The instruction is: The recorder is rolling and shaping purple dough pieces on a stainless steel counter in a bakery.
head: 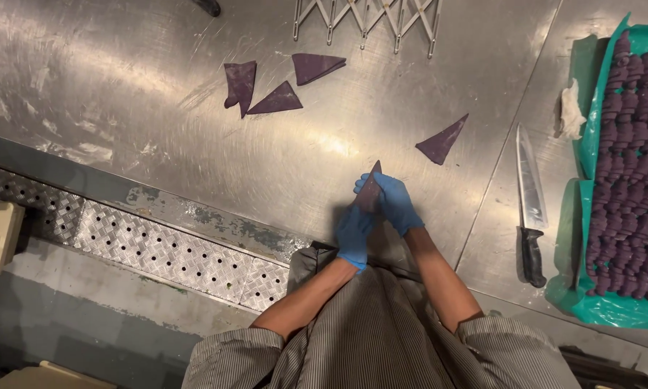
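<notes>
Both gloved hands, left and right, pinch one purple triangle; four triangles wait flat, while the tray (nearly full) holds finished rolls.

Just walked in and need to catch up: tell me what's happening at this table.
A person in blue gloves is working a purple dough triangle over a steel table, gripping it with both the left hand and the right hand. Four more triangles lie flat farther up the table, one nearer the hands. A knife lies to the right, beside a green-lined tray packed with rolled purple pieces.
</notes>
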